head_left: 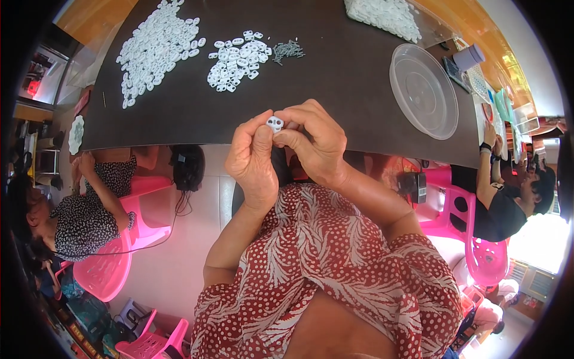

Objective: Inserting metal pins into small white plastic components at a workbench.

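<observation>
The left hand (254, 155) and right hand (320, 140) pinch one white piece (275, 124) between thumbs and fingertips. The piece is raised above the near edge of the table (347, 66), about midway along it; two dark holes face up. Beyond the hands, toward the far edge, lies a small pile (239, 63) of similar white pieces. Grey pins (288, 51) lie just beside its right side. A larger pile (152, 51) of white pieces extends along the left edge. A clear round lid (426, 90) lies near the right edge. A white heap (382, 18) occupies the far right corner. A purple cup (468, 57) is beyond the lid.
</observation>
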